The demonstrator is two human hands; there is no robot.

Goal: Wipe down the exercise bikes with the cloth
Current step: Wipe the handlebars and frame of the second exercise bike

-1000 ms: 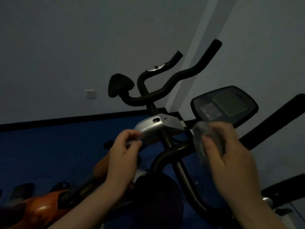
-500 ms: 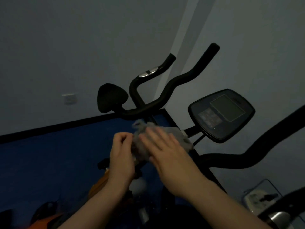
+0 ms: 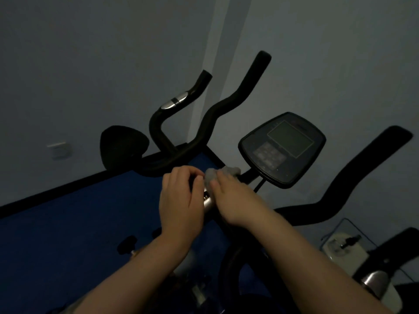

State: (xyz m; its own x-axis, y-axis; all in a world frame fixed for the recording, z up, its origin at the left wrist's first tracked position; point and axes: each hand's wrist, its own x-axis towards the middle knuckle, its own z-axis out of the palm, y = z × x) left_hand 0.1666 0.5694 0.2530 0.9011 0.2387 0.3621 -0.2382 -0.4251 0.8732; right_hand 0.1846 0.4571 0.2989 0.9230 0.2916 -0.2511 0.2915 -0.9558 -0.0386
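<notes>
The room is dim. An exercise bike's black handlebars (image 3: 217,109) rise in the middle of the view, with a silver bracket (image 3: 207,201) on the stem below them. My left hand (image 3: 181,200) grips the left side of that bracket with curled fingers. My right hand (image 3: 233,198) presses a grey cloth (image 3: 223,173) onto the bracket's top, and the hand covers most of the cloth. A dark console (image 3: 283,148) with a screen stands just right of the cloth.
A second bike's black handlebar (image 3: 353,182) crosses on the right, with its silver and white frame (image 3: 371,282) at the lower right. A black seat (image 3: 123,146) sits to the left. Pale walls meet in a corner behind; the floor (image 3: 68,223) is blue.
My right hand moved the cloth from near the console leftward onto the silver bracket and now rubs it there. My left hand kept hold of the bracket. The view shifted slightly.
</notes>
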